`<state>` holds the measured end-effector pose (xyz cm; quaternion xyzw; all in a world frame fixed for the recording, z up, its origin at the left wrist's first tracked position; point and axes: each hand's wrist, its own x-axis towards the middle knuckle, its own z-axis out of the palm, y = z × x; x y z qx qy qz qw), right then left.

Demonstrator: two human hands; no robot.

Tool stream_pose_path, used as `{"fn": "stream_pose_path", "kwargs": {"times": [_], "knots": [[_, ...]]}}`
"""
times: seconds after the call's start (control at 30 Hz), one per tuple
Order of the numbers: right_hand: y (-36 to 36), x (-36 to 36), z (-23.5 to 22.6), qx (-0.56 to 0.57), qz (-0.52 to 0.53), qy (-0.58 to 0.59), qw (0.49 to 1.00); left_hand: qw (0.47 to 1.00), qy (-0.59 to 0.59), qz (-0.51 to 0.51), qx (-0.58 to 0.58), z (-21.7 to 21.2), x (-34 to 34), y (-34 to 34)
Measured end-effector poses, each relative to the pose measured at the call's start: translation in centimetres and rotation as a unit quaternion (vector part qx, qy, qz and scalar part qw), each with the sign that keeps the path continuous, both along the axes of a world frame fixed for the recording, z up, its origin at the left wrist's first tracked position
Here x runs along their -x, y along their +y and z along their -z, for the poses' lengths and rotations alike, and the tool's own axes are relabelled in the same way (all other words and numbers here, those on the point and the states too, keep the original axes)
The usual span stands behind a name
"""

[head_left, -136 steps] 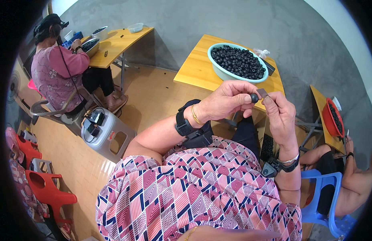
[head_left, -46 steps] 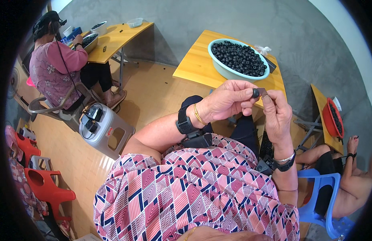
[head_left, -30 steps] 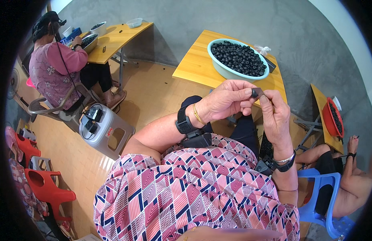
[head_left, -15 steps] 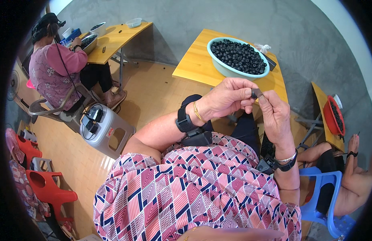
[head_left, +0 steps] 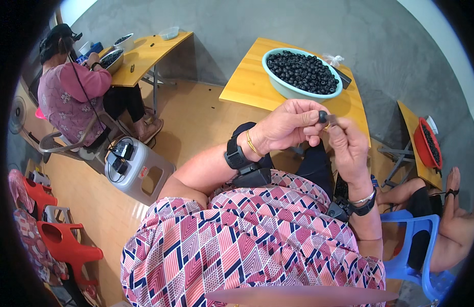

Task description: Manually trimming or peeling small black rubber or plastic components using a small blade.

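Observation:
Between the thumb and fingertips of my left hand (head_left: 293,124) is a small round black part (head_left: 323,116), like those heaped in the basin. My right hand (head_left: 350,146) pinches a short, flat, dark brown blade-like piece (head_left: 331,121), its tip right beside the black part. Whether the two touch is too small to tell. Both hands are in front of my body, just off the near edge of a yellow table (head_left: 247,77). On that table stands a pale blue basin (head_left: 293,92) full of black ring-like parts (head_left: 302,70).
A clear plastic bag (head_left: 333,60) and a dark flat object (head_left: 344,80) are behind the basin. At left a person (head_left: 73,97) works at another table, near a grey stool (head_left: 140,169). Rightward are a red basin (head_left: 424,148), a blue chair (head_left: 408,240) and another person.
My right hand has drawn slightly lower, and the brown piece is turned differently. More of the black part shows in my left hand, which has barely moved.

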<state>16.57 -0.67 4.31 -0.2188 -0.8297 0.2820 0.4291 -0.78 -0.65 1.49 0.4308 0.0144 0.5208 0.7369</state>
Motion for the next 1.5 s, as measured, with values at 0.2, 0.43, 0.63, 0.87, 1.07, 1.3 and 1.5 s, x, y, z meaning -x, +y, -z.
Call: {"fn": "stream_pose_path", "kwargs": {"times": [0.2,0.43,0.63,0.87,1.07,1.3,1.5], "knots": [[-0.3,1.1,-0.9,-0.194,0.081,0.045,0.977,1.000,-0.007,0.009,0.012,0.0,0.1,0.1],[0.1,1.2,-1.1,-0.184,0.048,0.020,0.982,1.000,0.003,-0.010,-0.008,0.5,0.0,0.2],[0.2,1.5,-0.8,-0.214,0.069,0.023,0.974,0.999,0.006,-0.027,-0.018,0.4,-0.1,0.1],[0.7,2.1,-0.3,-0.309,0.072,0.073,0.946,0.999,-0.047,-0.011,0.001,0.5,-0.3,0.2],[0.9,2.2,-0.2,-0.363,0.060,0.083,0.926,0.999,-0.039,-0.029,0.011,0.4,-0.5,0.0],[1.0,1.8,0.0,-0.369,0.062,0.060,0.925,0.998,-0.016,-0.052,0.020,0.3,-0.7,-0.2],[1.0,1.1,0.1,-0.201,0.071,0.087,0.973,0.998,-0.026,-0.049,-0.007,0.5,-0.3,0.3]]}}
